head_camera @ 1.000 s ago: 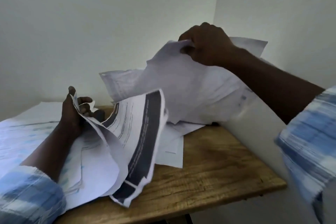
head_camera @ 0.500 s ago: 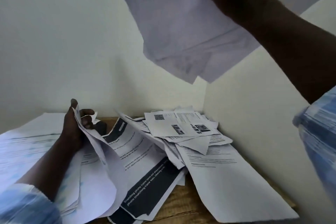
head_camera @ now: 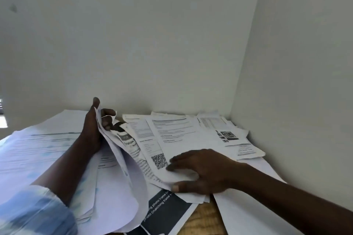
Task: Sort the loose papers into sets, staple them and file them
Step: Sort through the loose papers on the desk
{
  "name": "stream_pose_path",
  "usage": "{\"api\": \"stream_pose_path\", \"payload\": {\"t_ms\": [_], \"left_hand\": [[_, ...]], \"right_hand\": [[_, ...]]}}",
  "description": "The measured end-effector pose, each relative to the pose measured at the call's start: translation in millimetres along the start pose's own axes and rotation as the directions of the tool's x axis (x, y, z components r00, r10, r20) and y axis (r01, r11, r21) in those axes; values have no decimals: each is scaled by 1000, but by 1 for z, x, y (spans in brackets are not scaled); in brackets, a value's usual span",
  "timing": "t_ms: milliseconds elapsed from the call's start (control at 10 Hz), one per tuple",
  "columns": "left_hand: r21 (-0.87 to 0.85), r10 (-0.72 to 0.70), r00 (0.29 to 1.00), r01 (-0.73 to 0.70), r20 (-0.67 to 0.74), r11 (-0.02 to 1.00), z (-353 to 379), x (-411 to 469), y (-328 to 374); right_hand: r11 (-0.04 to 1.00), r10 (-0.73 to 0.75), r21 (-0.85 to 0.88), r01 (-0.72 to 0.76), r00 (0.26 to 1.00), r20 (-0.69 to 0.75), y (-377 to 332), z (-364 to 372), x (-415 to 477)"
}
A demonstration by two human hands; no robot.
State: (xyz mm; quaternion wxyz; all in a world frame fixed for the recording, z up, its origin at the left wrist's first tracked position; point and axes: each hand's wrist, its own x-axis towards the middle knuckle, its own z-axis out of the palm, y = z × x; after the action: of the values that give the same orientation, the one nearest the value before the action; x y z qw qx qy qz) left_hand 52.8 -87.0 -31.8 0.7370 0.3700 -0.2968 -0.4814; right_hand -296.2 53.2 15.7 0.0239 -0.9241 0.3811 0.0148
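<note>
Surface: brown wooden tabletop (head_camera: pixel 202 219), bare only at the near edge, covered by loose white printed papers (head_camera: pixel 225 131) reaching the corner.
Room: plain white walls (head_camera: pixel 152 44) meeting at the right.
Left hand (head_camera: pixel 95 128): raised on edge, pinching a curled bundle of white sheets (head_camera: pixel 122 173).
Right hand (head_camera: pixel 202 170): low, fingers above and thumb below, pinching the near edge of a white sheet with a black QR code (head_camera: pixel 172 139).

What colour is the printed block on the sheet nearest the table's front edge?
The block is near-black with white lettering; the head view shows it.
</note>
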Motion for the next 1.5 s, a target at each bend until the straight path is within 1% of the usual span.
{"api": "stream_pose_path", "payload": {"t_ms": [100, 200, 300, 400, 500, 600, 700, 900, 1000, 1100, 1200, 1300, 1400, 1500], "left_hand": [[94, 5, 1000, -7, 19, 996, 3, -4, 1], [134, 12, 995, -26, 101, 991, 12, -14, 4], [214, -7, 982, -33, 186, 976, 18, -19, 1], [262, -77, 963, 7, 257, 965, 5, -9, -3], [265, -72, 971, 10, 227, 964, 3, -3, -4], [290, -46, 976, -18, 214, 957, -2, 1, -7], [323, -31, 976, -41, 215, 946, 1, -7, -8], [371, 13, 975, -98, 224, 924, 10, -18, -8], [342, 20, 984, -80, 176, 936, 6, -14, -11], [324, -23, 989, -26, 149, 946, 0, -10, -11], [341, -33, 988, -20, 148, 940, -2, -11, -10], [351, -22, 992, -23, 124, 936, 1, -12, -11], [347, -24, 993, -18, 117, 938, 3, -13, -11], [364, -18, 992, -29, 123, 931, 5, -17, -9]], "right_hand": [[969, -3, 246, 19, 998, -66, 15, 6, 12], [940, 101, 341, -22, 971, -215, 32, -1, 36], [959, 131, 277, -56, 956, -262, 38, 3, 63], [971, 32, 237, -6, 994, -108, 33, 9, 83], [989, -9, 145, 6, 1000, 15, 27, 23, 91], [996, -23, 83, 29, 998, -64, 28, 39, 91], [995, -17, 97, 31, 990, -143, 30, 48, 92], [989, -21, 139, 47, 983, -185, 34, 55, 93], [988, -6, 154, 33, 985, -171, 32, 51, 91], [994, 110, 30, -107, 986, -124, 29, 46, 89], [923, 335, -146, -355, 931, -147, 31, 34, 82], [861, 435, -213, -462, 886, -162, 41, 12, 77], [814, 461, -291, -502, 864, -203, 54, 6, 80], [846, 435, -196, -496, 855, -282, 67, 21, 90]]}}
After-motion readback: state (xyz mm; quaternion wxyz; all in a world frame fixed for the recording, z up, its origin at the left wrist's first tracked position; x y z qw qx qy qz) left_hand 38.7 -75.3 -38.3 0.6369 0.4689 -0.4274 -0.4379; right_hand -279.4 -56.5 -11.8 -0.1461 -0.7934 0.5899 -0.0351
